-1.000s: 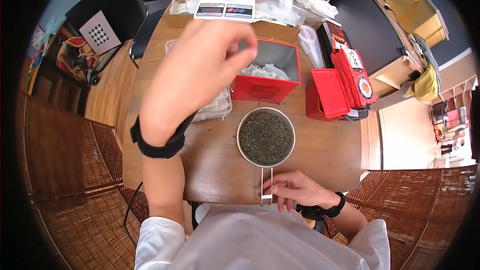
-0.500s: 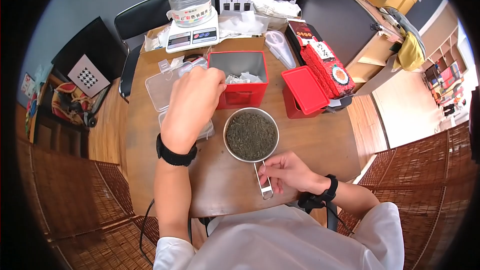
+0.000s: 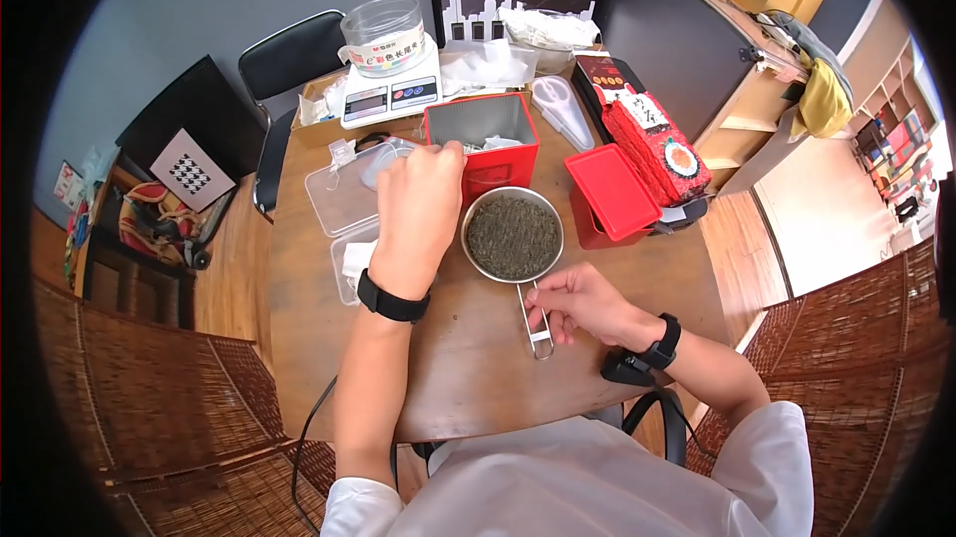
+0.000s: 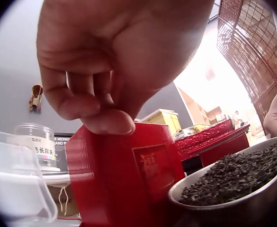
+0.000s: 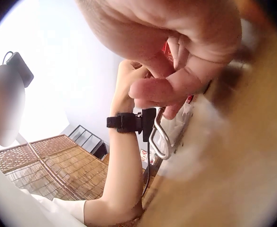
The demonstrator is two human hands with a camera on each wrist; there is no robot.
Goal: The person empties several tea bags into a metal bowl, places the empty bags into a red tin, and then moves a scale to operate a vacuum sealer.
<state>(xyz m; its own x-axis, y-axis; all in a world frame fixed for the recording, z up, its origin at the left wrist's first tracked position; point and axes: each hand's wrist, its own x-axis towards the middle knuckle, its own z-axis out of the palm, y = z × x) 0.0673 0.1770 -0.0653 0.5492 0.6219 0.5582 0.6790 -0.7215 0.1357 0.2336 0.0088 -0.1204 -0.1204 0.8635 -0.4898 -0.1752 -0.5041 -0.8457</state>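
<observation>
A red tin (image 3: 488,166) stands on the table with white packets (image 3: 495,142) inside. My left hand (image 3: 416,206) pinches it at the near left of its rim; in the left wrist view the fingertips (image 4: 112,122) overlap its top edge. Right in front of the tin is a round metal pan (image 3: 472,263) full of dark dried tea leaves (image 3: 513,232). My right hand (image 3: 588,300) pinches its wire handle (image 3: 539,336) between thumb and fingers. The handle's looped end (image 5: 162,142) shows below the fingers in the right wrist view.
A clear plastic box (image 3: 339,193) lies left of my left hand, its lid open. Behind stands a kitchen scale (image 3: 403,97) with a clear jar (image 3: 386,39) on it. To the right are a lidded red container (image 3: 612,196), a red vacuum pack (image 3: 657,134) and a clear scoop (image 3: 563,114).
My left hand has come down from above the red tin to its rim, and the tin has shifted slightly away from me. My right hand has moved the pan forward, up to the tin.
</observation>
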